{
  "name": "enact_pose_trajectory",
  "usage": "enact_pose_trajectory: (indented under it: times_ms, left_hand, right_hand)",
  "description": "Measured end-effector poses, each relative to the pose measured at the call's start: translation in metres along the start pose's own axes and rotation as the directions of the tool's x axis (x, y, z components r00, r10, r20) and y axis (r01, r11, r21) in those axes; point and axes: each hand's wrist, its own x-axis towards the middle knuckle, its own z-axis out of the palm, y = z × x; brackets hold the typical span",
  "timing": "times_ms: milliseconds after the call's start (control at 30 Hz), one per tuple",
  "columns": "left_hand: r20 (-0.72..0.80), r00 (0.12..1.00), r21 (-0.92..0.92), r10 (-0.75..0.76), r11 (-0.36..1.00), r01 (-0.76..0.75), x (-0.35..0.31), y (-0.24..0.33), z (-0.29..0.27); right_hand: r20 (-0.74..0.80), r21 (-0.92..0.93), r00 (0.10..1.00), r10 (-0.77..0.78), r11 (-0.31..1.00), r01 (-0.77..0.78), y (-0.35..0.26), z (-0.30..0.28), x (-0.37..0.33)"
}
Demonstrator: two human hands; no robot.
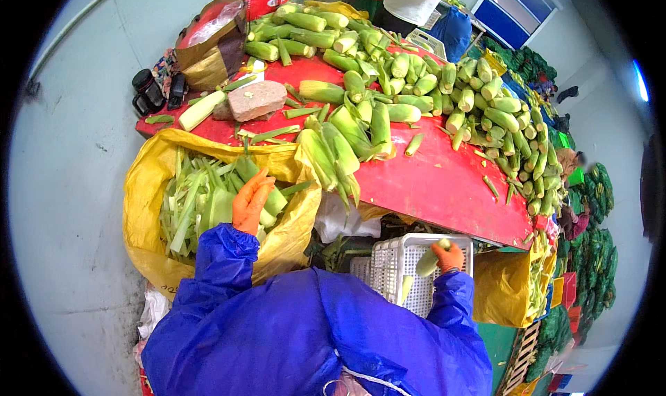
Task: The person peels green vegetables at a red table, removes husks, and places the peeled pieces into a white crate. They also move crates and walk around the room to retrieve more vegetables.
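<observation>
Red tabletop (430,181) is heaped with corn. Husks (201,202) in the yellow sack (139,209) at its near-left edge are clasped by the left hand (251,202), arm outstretched; a peeled cob (428,261) is gripped by the right hand (449,257) over the white crate (395,264).

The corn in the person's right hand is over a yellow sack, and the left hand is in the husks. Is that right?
Not quite. In the head view, the right hand holds the corn over a white plastic crate, not a yellow sack. The left hand is in the husks, as you said.
</observation>
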Motion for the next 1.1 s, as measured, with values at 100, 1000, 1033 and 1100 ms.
enact_pose_trajectory:
  times_ms: [100, 1000, 1033, 1100]
  left_hand:
    - [-0.017, 1.0, 0.019, -0.022, 1.0, 0.022, 0.007, 0.0, 0.011]
    - [-0.207, 0.975, -0.619, -0.08, 0.783, -0.067, 0.013, 0.039, 0.035]
    - [-0.055, 0.988, -0.785, -0.147, 0.618, 0.048, 0.012, 0.031, 0.022]
    - [-0.104, 0.983, -0.865, -0.148, 0.502, -0.015, 0.005, 0.027, -0.005]
  right_hand:
    - [0.021, 0.227, 1.0, -0.008, 0.974, 0.004, 0.014, 0.024, 0.041]
    - [0.8, 0.533, 0.225, -0.556, 0.831, 0.159, -0.292, 0.189, -0.065]
    - [0.803, 0.575, 0.103, -0.587, 0.809, 0.124, -0.293, 0.187, -0.088]
    - [0.845, 0.521, -0.021, -0.534, 0.815, 0.255, -0.302, 0.174, -0.107]
